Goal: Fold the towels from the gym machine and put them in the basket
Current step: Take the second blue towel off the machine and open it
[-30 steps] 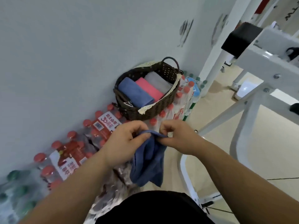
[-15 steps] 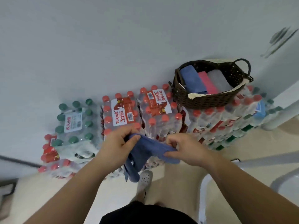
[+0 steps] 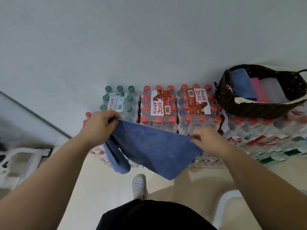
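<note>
Head view: bottle packs beneath wicker basket, beyond the blue towel.

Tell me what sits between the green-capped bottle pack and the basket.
The left red-capped pack and the right red-capped pack, side by side, in the head view.

Head camera looks steeply down, close above both forearms.

Looking at a solid blue towel, a dark brown woven basket showing a folded blue towel, pink towel and grey towel, red-capped packs, green-capped pack, white holey shoe.
</note>
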Motion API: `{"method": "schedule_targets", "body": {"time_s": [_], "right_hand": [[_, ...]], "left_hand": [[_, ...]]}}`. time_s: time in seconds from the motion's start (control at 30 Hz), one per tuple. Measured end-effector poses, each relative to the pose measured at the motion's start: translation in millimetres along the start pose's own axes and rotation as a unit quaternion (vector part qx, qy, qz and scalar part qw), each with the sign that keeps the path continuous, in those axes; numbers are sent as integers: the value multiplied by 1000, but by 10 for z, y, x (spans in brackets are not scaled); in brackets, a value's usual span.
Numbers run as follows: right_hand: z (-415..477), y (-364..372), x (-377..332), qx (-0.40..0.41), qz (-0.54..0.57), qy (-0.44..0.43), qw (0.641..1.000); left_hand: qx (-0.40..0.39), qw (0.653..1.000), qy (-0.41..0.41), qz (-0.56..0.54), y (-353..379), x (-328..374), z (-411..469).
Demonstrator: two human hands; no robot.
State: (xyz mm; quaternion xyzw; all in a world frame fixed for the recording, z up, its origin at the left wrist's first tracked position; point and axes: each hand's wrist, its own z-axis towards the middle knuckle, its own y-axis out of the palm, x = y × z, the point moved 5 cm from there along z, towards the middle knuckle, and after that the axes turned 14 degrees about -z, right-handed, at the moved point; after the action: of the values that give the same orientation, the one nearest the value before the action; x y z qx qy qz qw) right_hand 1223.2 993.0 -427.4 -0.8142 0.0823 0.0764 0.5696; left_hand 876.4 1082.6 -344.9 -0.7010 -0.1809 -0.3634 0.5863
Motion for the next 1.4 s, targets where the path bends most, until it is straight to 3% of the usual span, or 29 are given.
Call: {"method": "schedule_targets", "body": {"time_s": [0.17, 0.3, 0.47, 0.57, 0.63, 0.7, 0.8, 0.87, 0.93, 1.03, 1.17, 1.3, 1.4], "right_hand": [[221, -193, 37, 90, 21, 65, 994], [309, -342, 39, 218, 17, 103, 970], [397, -384, -18, 248, -35, 243, 937], [475, -416, -128, 280, -13, 288, 916], [523, -416, -149, 291, 62, 335, 894], [576, -369, -127, 301, 254, 395, 830], [688, -254, -178, 288, 508, 455, 673], [775, -257, -178, 292, 567, 464, 615], [867, -318, -153, 310, 582, 463, 592], [1015, -471, -81, 336, 542, 444, 630], [1273, -728, 217, 351, 412, 417, 730], [1627, -957, 459, 327, 273, 382, 820], [1846, -815, 380, 244, 228, 308, 891]], "left_hand": [[-18, 999, -19, 38, -12, -329, 283], [3, 997, -21, 70, 25, -516, 644], [0, 988, -87, 125, 101, -797, 1023], [16, 990, -122, 70, 123, -856, 1132], [27, 986, -158, -45, 149, -850, 1191], [46, 942, -242, -229, 192, -813, 1207], [73, 861, -320, -387, 282, -739, 1259], [92, 839, -319, -430, 335, -654, 1338], [115, 840, -297, -440, 385, -567, 1424], [146, 882, -224, -389, 408, -477, 1593], [117, 949, -136, -261, 491, -461, 1963], [90, 977, -87, -171, 609, -137, 2287], [11, 988, -88, -124, 825, -23, 2395]]}}
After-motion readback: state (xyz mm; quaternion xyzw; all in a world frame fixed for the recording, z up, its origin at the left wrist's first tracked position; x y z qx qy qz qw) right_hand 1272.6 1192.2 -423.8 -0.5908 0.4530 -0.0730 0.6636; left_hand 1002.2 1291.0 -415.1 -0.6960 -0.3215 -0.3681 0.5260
